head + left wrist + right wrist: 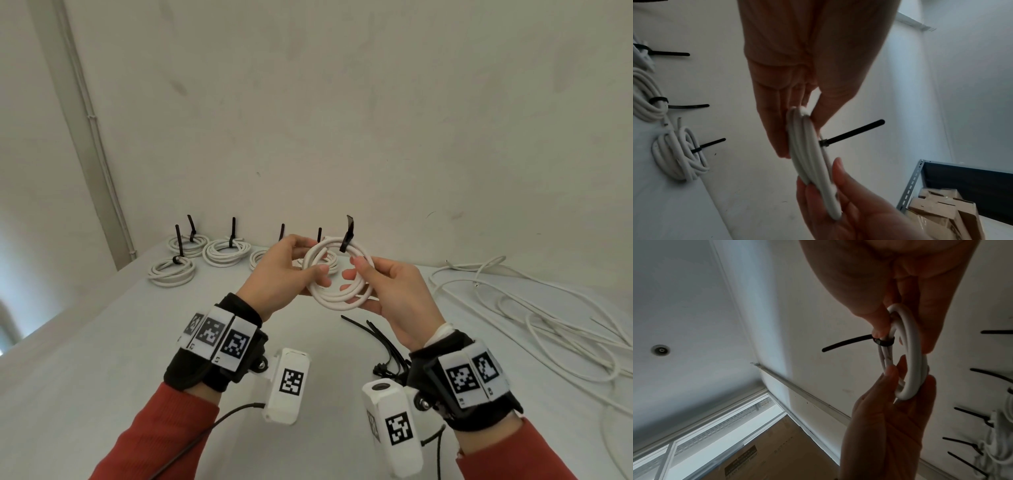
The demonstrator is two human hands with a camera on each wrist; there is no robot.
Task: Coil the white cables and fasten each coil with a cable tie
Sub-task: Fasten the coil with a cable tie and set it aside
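Observation:
I hold a small white cable coil point(337, 289) upright above the table between both hands. A black cable tie point(346, 237) is cinched round the top of the coil, its tail pointing up. My left hand point(310, 260) pinches the coil's left side between thumb and fingers. My right hand point(356, 274) pinches the right side, thumb in front and fingers behind. In the left wrist view the coil point(809, 154) shows edge-on with the tie's tail point(855, 131) sticking out. In the right wrist view the tie point(885, 341) sits just below my right thumb.
Several tied coils point(219, 253) lie at the table's back left, tie tails upright. Loose white cables point(531, 308) sprawl across the right side. Spare black cable ties point(380, 339) lie under my right wrist. A metal shelf with cardboard boxes point(941, 211) stands beyond the table.

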